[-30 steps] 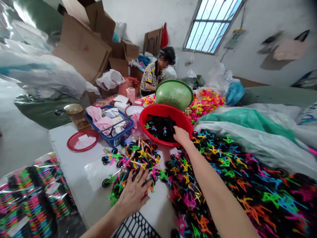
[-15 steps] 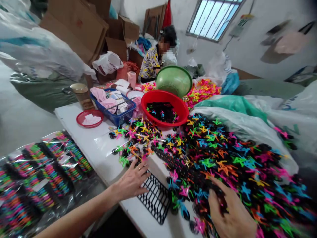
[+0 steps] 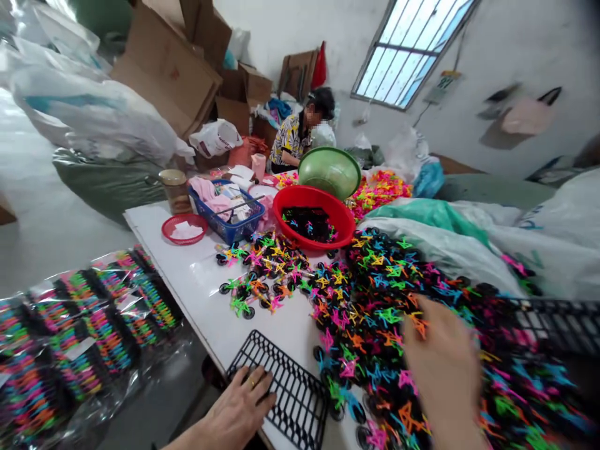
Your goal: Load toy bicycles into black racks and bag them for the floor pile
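Note:
My left hand (image 3: 244, 400) rests with its fingers apart on the near-left end of a black plastic grid rack (image 3: 285, 390), which lies flat at the table's front edge. Over a big pile of small toy bicycles (image 3: 389, 319) with black wheels and bright frames is my right hand (image 3: 443, 362), smeared by motion. Its fingertips are by an orange bicycle frame (image 3: 419, 324); whether they grip it is unclear. Another black grid rack (image 3: 557, 322) lies on the pile at the far right, past my right hand.
A red basin (image 3: 347, 215) holding black racks stands behind the pile, a green basin (image 3: 328, 172) leaning over it. Left of these are a blue basket (image 3: 229, 231) and a red tray (image 3: 204, 234). Bagged bicycles (image 3: 89, 331) lie lower left. A person (image 3: 290, 140) sits across the table.
My left hand has come nearer and now lies on the grid rack. The dark rack by my right hand has left the middle of the pile; one now shows at far right. The view has shifted.

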`<state>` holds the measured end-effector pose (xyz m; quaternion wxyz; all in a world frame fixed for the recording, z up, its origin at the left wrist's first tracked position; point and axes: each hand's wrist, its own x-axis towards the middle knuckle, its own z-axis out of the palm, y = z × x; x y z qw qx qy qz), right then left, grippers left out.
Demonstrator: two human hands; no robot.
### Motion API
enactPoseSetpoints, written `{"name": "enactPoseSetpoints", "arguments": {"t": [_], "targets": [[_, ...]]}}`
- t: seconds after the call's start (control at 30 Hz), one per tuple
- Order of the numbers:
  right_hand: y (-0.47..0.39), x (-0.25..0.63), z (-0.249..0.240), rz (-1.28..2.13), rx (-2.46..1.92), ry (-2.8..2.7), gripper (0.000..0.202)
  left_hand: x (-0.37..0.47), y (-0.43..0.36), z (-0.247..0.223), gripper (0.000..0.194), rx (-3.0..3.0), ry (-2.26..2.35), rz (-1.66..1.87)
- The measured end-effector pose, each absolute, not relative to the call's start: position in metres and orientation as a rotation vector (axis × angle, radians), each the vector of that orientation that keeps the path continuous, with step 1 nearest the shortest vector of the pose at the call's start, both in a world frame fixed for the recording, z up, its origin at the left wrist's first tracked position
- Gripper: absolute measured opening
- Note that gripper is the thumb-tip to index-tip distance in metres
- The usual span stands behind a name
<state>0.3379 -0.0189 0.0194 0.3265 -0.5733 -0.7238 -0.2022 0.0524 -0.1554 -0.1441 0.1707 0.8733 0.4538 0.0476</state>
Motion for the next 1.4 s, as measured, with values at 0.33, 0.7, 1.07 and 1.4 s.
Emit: {"name": "enactPoseSetpoints", "arguments": {"t": [0.33,0.7,1.07,1.4], "targets": [[0.09,0.153,-0.109,-0.18,-1.396,-2.634,0.022,0.036,-0.157,-0.133,0.048,2.342,1.432,0.432],[-0.042,0.212,-0.089,-0.274,-0.662,-2.571,0.028,0.052,-0.049,-0.101,0.038,0.334,0.828,1.153],[-0.084,0.202,-0.091,0.722,-1.409,-1.711,0.017,0.093,-0.062,-0.071,0.042,0.397,0.722,1.302],[-0.095,0.274,-0.124,1.042,-1.632,-1.503,0.032,0.003,-0.119,-0.107,0.029,2.055,1.368,0.809]]}}
